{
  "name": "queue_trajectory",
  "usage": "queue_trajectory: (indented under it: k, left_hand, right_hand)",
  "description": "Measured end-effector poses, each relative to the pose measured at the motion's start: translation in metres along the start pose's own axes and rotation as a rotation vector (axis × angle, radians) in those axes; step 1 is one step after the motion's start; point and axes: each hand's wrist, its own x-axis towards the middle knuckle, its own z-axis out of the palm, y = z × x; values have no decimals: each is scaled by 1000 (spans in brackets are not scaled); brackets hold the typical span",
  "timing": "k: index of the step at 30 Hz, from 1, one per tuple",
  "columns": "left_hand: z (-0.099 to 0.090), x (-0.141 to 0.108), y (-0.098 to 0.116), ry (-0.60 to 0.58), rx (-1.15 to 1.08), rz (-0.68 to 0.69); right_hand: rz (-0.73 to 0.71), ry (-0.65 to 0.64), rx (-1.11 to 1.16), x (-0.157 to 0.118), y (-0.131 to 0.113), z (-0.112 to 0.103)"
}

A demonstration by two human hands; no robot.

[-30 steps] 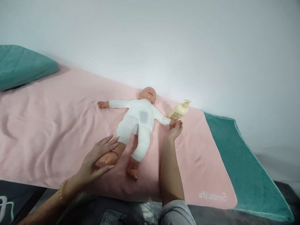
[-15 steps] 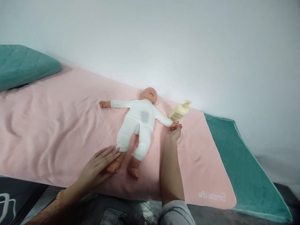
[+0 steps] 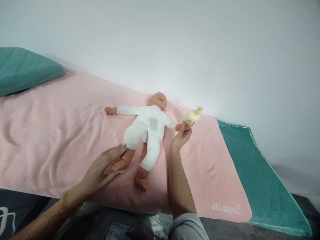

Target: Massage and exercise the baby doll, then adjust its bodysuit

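A baby doll with a white cloth body lies on its back on a pink blanket, arms spread and head toward the wall. My right hand pinches the doll's hand at the right side of the view, lifting that arm a little. Just behind it a cream pump bottle leans to the right, partly hidden by the fingers. My left hand lies with fingers stretched along the doll's leg at the left, its fingertips at the trouser cuff and the thumb apart below the foot.
A green quilted pad extends from under the blanket at the right. A green pillow lies at the far left. The white wall borders the back of the bed. Dark furniture shows at the lower left.
My right hand has moved up and slightly left, raising and bending the doll's arm. The doll's leg under my left hand has shifted up, and that hand's thumb now shows apart from the fingers.
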Motion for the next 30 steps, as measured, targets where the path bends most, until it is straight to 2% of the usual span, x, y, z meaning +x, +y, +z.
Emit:
queue_trajectory:
  k: [3,8,12,17,23,26,30]
  left_hand:
    - [-7,31,-1,28,-74,-2]
    - [-6,82,1,62,-120,-94]
    - [-2,112,-4,38,-213,-237]
    - [6,131,-18,103,-355,-225]
    - [7,126,-19,113,-320,-215]
    - [2,117,-14,123,-287,-215]
    - [-3,96,-11,145,-269,-210]
  right_hand:
    - [-164,-254,-59,-20,-15,9]
    - [-501,-699,-158,-31,-9,11]
    - [-577,-849,-215,-27,-3,12]
    - [-590,-907,-270,-25,-5,12]
    - [-514,-864,-239,-27,-6,12]
    - [-424,-774,-198,-26,-8,10]
    - [-221,-546,-113,-22,-12,8]
